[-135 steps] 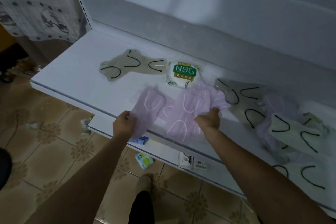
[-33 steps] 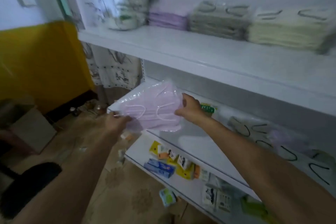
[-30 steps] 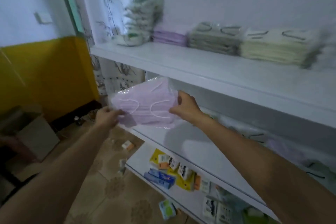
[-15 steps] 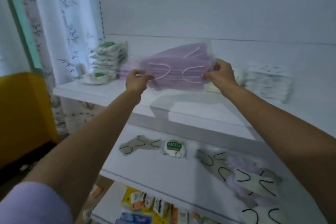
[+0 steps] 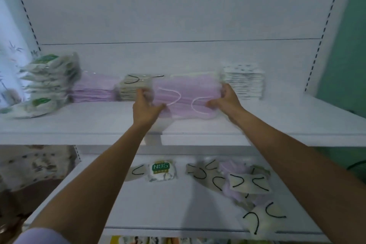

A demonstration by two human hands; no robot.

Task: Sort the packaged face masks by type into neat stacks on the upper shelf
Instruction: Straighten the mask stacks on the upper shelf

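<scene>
I hold a bundle of packaged purple masks (image 5: pixel 186 95) low over the upper shelf (image 5: pixel 99 125), in front of the stacks. My left hand (image 5: pixel 145 108) grips its left end and my right hand (image 5: pixel 225 99) grips its right end. Behind it stand stacks: N95 masks (image 5: pixel 47 83) at the left, a purple stack (image 5: pixel 93 89), a grey stack with black loops (image 5: pixel 132 87), a cream stack (image 5: pixel 196 75) mostly hidden, and a patterned white stack (image 5: pixel 244 82).
The lower shelf (image 5: pixel 158 204) carries loose masks: an N95 pack (image 5: pixel 161 170), grey and cream masks with black loops (image 5: pixel 245 184) and a purple one (image 5: pixel 230 166). A curtain (image 5: pixel 11 61) hangs at the left, a green wall (image 5: pixel 344 45) at the right.
Both hands lifted the purple bundle from the lower shelf up to the upper shelf, then brought it rightward and down close to the shelf surface in front of the stacks.
</scene>
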